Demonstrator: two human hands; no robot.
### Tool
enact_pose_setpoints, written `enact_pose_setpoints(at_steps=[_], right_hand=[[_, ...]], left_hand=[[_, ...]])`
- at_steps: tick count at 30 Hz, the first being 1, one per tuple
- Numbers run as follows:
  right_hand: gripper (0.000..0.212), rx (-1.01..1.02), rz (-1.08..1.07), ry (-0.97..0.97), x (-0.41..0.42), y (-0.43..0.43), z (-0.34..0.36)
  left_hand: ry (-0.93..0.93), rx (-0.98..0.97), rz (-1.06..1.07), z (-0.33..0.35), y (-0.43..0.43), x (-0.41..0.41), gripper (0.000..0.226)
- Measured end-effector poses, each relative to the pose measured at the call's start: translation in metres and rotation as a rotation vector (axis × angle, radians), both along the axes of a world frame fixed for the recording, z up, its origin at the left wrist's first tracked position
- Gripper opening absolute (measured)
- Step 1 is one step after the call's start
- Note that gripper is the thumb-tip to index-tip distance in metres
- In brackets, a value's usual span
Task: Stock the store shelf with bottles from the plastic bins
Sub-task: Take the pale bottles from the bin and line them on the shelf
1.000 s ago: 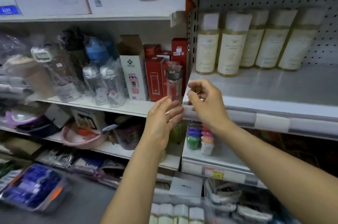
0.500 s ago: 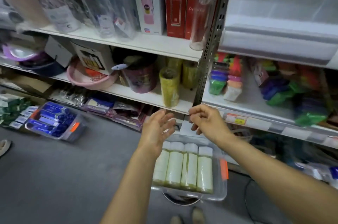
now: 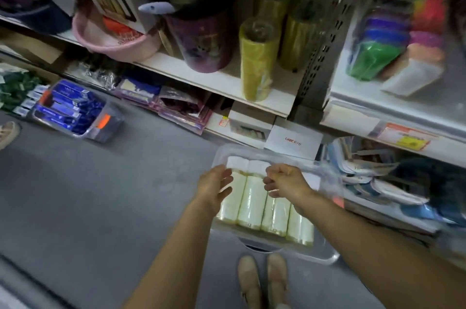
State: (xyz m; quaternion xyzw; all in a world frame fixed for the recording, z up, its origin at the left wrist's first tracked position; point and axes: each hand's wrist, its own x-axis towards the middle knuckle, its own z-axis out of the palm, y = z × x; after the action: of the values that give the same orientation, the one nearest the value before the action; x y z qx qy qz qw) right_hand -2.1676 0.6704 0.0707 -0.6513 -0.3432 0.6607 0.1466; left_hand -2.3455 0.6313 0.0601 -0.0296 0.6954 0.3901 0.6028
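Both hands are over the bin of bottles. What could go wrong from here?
1. The bottles lie packed side by side in glossy wrap; the left hand or right hand may slip or drag a neighbour.
2. The clear bin seems perched on a small round support above the shoes; an off-centre pull might tip it.

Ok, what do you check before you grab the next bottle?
1. Bottles in the bin: ok, four lie side by side.
2. Left hand empty: ok, fingers straight, over the bottles.
3. Right hand empty: cannot tell, fingers curled over the bottles, blurred.
4. Bin steady: cannot tell, what is under it is mostly hidden.
5. Shoes clear of the bin: ok.
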Motion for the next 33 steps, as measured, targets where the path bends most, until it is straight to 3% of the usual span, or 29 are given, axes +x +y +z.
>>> enact_pose_setpoints(at_steps=[7, 10, 13, 17, 25, 29, 33], right_hand=[[0.009, -0.152, -0.069, 0.035, -0.025, 0.028, -0.07], [0.018, -0.183, -0.083, 0.057, -0.035, 0.041, -0.098], [0.029, -0.212, -0.102, 0.082, -0.044, 0.051, -0.12], [0.026, -0.258, -0.085, 0.09, -0.057, 0.059, -0.14], [0.034, -0.295, -0.15, 0.11, -0.07, 0.061, -0.16], [0.026, -0.315, -0.215, 0.145, -0.061, 0.063, -0.154], [0.018, -0.298, -0.271, 0.151, -0.048, 0.056, -0.147]], left_hand=[[0.015, -0.075, -0.01, -0.077, 0.022, -0.009, 0.012], [0.028, -0.082, -0.012, -0.109, 0.032, -0.01, 0.031], [0.023, -0.097, -0.044, -0.132, 0.042, -0.01, 0.024], [0.046, -0.162, -0.148, -0.154, 0.046, -0.01, 0.045], [0.107, -0.155, -0.164, -0.18, 0.047, -0.011, 0.052], [-0.026, -0.218, -0.168, -0.179, 0.048, -0.016, 0.061], [-0.11, -0.091, -0.328, -0.169, 0.041, -0.02, 0.064]])
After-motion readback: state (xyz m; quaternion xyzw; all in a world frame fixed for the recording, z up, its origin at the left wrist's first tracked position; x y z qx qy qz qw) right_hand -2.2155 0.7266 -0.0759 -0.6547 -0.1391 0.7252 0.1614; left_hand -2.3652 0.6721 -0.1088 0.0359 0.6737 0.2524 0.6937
